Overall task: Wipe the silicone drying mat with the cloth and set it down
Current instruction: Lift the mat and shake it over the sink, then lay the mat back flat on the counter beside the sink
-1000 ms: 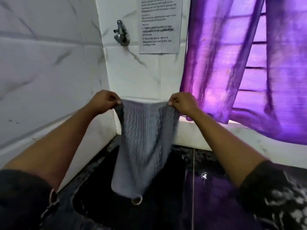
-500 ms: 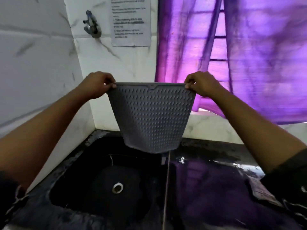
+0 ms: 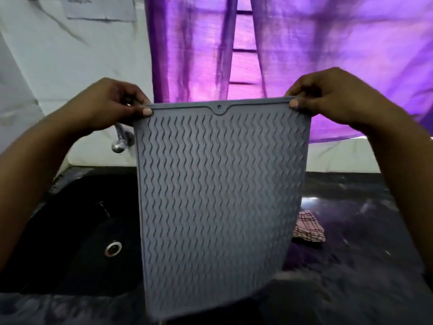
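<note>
A grey silicone drying mat (image 3: 218,198) with wavy ridges hangs upright in the air in front of me, spread flat. My left hand (image 3: 110,104) pinches its top left corner and my right hand (image 3: 328,95) pinches its top right corner. The mat hangs over the seam between sink and counter and hides part of both. A checked cloth (image 3: 308,227) lies crumpled on the dark counter, just right of the mat's lower edge, touching neither hand.
A black sink (image 3: 77,231) with a metal drain (image 3: 113,247) lies below left. A metal tap (image 3: 120,140) sticks out from the white marbled wall behind the mat. Wet dark counter (image 3: 365,207) stretches right. A purple curtain (image 3: 293,43) hangs behind.
The mat has gone from drooping and bunched over the sink to stretched flat between both hands, and has moved rightward and closer to me. The cloth on the counter has come into view.
</note>
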A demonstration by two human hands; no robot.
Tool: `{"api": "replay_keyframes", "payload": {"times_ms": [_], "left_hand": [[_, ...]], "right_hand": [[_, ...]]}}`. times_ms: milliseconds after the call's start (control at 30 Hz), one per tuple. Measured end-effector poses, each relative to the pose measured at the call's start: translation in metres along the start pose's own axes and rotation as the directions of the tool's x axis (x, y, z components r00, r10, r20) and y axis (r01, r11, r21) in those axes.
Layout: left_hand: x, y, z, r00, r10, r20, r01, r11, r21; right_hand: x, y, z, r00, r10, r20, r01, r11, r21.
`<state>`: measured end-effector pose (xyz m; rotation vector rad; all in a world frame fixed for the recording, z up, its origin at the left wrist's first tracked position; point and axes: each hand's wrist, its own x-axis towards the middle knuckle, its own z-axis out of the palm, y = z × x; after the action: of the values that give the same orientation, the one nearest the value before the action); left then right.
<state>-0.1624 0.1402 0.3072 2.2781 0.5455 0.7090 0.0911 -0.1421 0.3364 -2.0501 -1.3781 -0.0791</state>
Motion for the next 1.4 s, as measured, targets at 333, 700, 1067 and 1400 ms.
{"api": "replay_keyframes", "payload": {"times_ms": [333, 700, 1067, 1400], "left_hand": [[0.129, -0.135, 0.159, 0.914, -0.317, 0.252, 0.33, 0.944, -0.012], [0.051, -0.235, 0.301, 0.828, -0.506, 0.241, 0.455, 0.858, 0.239], [-0.095, -0.204, 0.295, 0.663, -0.745, 0.077, 0.748, 0.655, -0.101], [-0.129, -0.189, 0.284, 0.525, -0.837, 0.155, 0.828, 0.46, -0.321]], "right_hand": [[0.091, 0.183, 0.135, 0.913, 0.372, 0.167, -0.356, 0.927, -0.119], [0.014, 0.239, 0.313, 0.749, 0.662, 0.03, -0.633, 0.728, -0.265], [-0.149, 0.184, 0.29, 0.543, 0.836, 0.076, -0.806, 0.545, -0.233], [-0.183, 0.194, 0.277, 0.461, 0.845, 0.269, -0.877, 0.388, 0.283]]}}
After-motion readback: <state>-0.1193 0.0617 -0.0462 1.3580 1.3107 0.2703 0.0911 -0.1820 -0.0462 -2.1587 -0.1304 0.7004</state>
